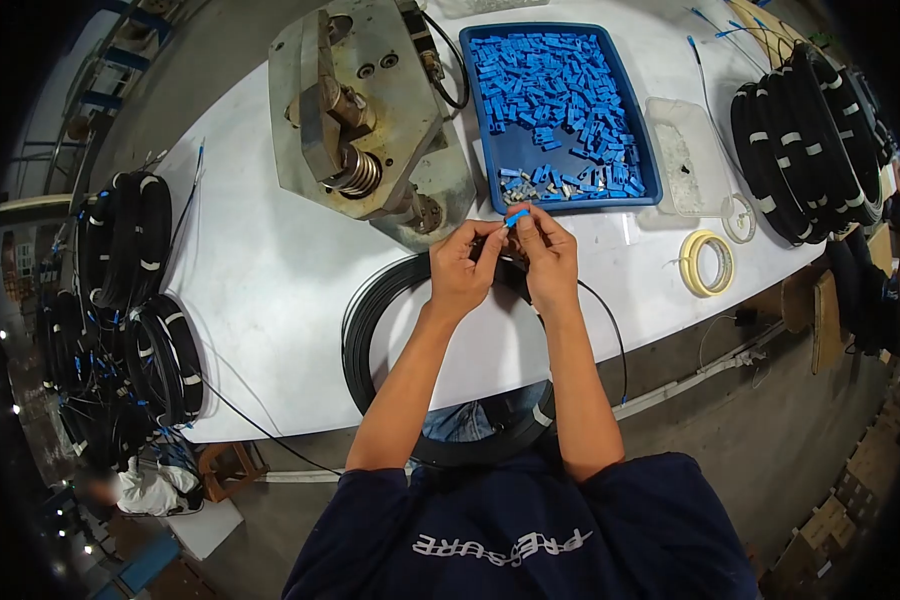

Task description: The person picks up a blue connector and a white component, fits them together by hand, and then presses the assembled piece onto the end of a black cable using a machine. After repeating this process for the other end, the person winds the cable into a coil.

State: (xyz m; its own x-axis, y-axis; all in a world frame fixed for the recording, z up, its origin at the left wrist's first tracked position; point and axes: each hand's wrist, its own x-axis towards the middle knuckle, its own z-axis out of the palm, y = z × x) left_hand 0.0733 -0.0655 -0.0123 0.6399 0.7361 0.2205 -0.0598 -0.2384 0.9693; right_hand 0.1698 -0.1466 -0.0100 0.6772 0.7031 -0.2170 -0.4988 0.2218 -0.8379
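Close together in front of the blue tray, my two hands meet over a coil of black cable (pixel 362 330). My right hand (pixel 550 262) pinches a small blue connector (pixel 516 217) between thumb and fingers. Closed in a pinch at the connector's lower left end is my left hand (pixel 462 268); what its fingertips grip is hidden. The coil hangs partly over the table's near edge, between my forearms and against my body. A loose cable end (pixel 625 375) curves down on the right.
A blue tray (pixel 655 180) holds many blue connectors. Left of it stands a metal press (pixel 410 110). To the right are a clear plastic box (pixel 705 195), tape rolls (pixel 707 263) and bundled black cable coils (pixel 805 150). More coils (pixel 125 240) lie at the left edge of the table (pixel 260 260).
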